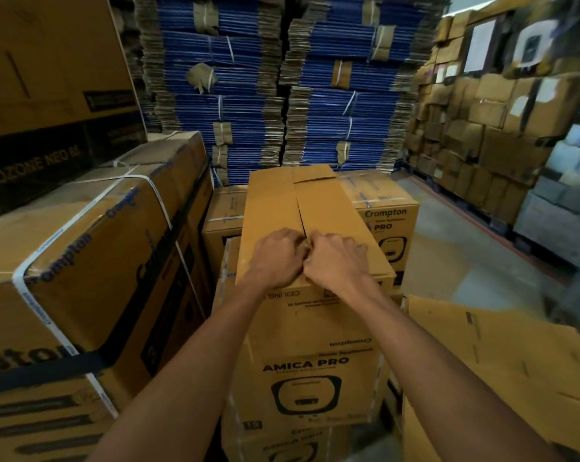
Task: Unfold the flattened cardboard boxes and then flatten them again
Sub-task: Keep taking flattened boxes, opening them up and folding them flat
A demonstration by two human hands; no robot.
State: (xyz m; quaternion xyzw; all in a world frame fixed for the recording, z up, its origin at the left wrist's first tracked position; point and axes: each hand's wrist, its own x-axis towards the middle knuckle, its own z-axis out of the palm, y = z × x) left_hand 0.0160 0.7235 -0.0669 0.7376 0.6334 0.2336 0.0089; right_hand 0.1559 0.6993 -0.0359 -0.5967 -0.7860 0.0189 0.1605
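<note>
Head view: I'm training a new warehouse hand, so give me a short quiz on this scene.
1. True or false: the left hand and right hand meet at the top seam of the box.
2. The bundled stacks behind the box are mostly: A red, B blue, C green.
3. Fill in: the loose flat sheet lies to the person's ____ of the box.

Key: 1 true; 2 B; 3 right.
</note>
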